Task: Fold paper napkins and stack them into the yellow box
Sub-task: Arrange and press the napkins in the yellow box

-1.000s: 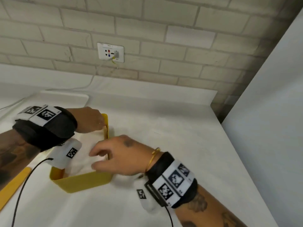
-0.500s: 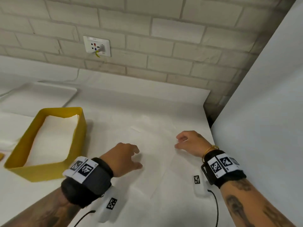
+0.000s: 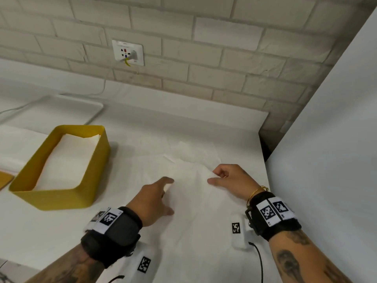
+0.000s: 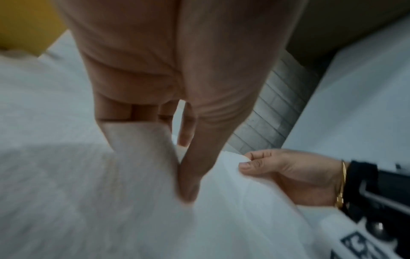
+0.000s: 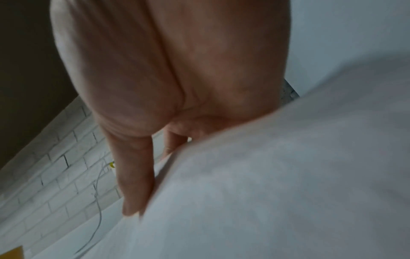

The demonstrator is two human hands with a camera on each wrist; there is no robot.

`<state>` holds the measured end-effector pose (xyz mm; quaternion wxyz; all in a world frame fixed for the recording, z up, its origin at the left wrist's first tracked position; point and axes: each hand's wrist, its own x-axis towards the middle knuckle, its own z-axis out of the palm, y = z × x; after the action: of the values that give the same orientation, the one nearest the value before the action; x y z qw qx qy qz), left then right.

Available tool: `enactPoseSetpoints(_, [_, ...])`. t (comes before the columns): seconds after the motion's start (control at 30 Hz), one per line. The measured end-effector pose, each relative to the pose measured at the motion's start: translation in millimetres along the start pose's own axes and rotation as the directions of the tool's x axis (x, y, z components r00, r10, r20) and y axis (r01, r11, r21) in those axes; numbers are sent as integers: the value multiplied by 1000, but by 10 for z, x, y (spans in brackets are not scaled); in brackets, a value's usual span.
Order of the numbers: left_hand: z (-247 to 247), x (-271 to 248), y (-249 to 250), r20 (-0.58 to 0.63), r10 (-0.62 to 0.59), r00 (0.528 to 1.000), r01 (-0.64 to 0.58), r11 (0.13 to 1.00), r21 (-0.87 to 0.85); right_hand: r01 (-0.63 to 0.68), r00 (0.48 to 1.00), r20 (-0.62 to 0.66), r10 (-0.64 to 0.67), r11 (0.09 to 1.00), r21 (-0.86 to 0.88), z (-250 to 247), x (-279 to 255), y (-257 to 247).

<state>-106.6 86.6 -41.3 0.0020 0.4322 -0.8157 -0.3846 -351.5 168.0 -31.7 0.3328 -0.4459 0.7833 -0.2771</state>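
- Your right hand (image 3: 230, 181) pinches a raised edge of the white paper napkin (image 3: 195, 201) between thumb and curled fingers (image 4: 258, 155); the left wrist view shows the pinch plainly.
- Your left hand (image 3: 153, 199) lies on the same sheet, just left of the right; its fingers appear to gather a fold of paper against the thumb, though blur in the left wrist view leaves the grip uncertain.
- The napkin lies spread on the white desk (image 3: 132, 160), to the right of the yellow box (image 3: 61, 193) and apart from it; folded napkins (image 3: 67, 158) already sit inside.
- Expect the sheet to be very light, limp and easy to tear or crease; it is likely to billow rather than hold shape. Take it at edges or corners, one in each hand, and lift gently.
- The sheet's outline is hard to read against the white desk, so you cannot tell its long axis. The box's long axis runs away from you, leaning right.
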Motion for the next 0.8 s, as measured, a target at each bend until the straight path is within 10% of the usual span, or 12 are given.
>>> enactPoseSetpoints(0.1, [-213, 36, -78, -131, 15, 991, -51, 960, -276, 32, 996, -83, -17, 982, 184, -51, -13, 2])
enactPoseSetpoints(0.27, [-475, 103, -39, -206, -76, 976, -120, 601, -790, 10, 1000, -26, 0, 934, 358, -38, -82, 5])
enactPoseSetpoints(0.8, [-595, 189, 118, -150, 152, 977, -205, 474, -856, 115, 989, 2, -146, 787, 606, 62, 12, 105])
